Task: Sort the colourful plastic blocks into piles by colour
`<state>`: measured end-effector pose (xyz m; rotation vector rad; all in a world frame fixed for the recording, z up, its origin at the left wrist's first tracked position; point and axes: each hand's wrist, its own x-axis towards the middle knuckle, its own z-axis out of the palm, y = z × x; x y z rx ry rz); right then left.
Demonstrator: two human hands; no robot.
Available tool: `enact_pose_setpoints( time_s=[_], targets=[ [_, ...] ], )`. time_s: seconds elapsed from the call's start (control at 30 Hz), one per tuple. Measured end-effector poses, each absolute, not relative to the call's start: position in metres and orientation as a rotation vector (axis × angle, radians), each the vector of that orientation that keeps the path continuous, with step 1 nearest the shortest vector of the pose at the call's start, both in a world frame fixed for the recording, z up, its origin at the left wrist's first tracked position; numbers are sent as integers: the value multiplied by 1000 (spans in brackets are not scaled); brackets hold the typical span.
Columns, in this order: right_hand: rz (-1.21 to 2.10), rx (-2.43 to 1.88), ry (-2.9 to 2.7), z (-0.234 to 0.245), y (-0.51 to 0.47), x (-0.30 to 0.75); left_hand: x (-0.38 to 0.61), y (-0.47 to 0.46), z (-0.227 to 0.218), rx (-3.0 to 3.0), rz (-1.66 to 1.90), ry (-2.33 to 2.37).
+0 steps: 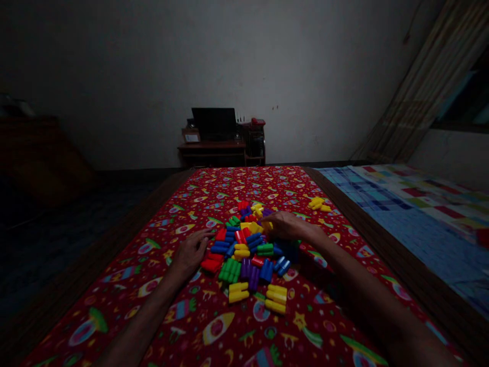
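A heap of coloured plastic building blocks (248, 250), red, blue, green, yellow and purple, lies on a red patterned cloth (229, 326). My left hand (190, 252) rests flat on the cloth at the left edge of the heap, fingers stretched toward the blocks. My right hand (284, 226) reaches into the heap's far right side, fingers curled over a yellow block (267, 224); the grip itself is partly hidden. A small group of yellow blocks (319, 204) lies apart at the far right. Two yellow pieces (275, 298) lie nearest to me.
The cloth covers a long table with a wooden edge (382, 224). A bed with a checked blue sheet (412, 224) is to the right. A low desk with a dark laptop (214, 124) stands against the far wall. The room is dim.
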<state>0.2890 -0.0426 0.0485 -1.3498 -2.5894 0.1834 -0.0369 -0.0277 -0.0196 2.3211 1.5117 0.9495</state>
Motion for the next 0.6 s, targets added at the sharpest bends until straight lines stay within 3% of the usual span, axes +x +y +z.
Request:
enact_pose_setpoints(
  time_s=[0.2, 0.37, 0.6],
  targets=[
    [-35, -1798, -2077, 60, -28, 344, -36, -27, -21, 2337, 978, 1485],
    [-243, -2202, -1726, 43, -29, 400, -36, -27, -20, 2342, 961, 1497],
    [-231, -2238, -1597, 25, -24, 428, -36, -28, -19, 2334, 942, 1526]
  ],
)
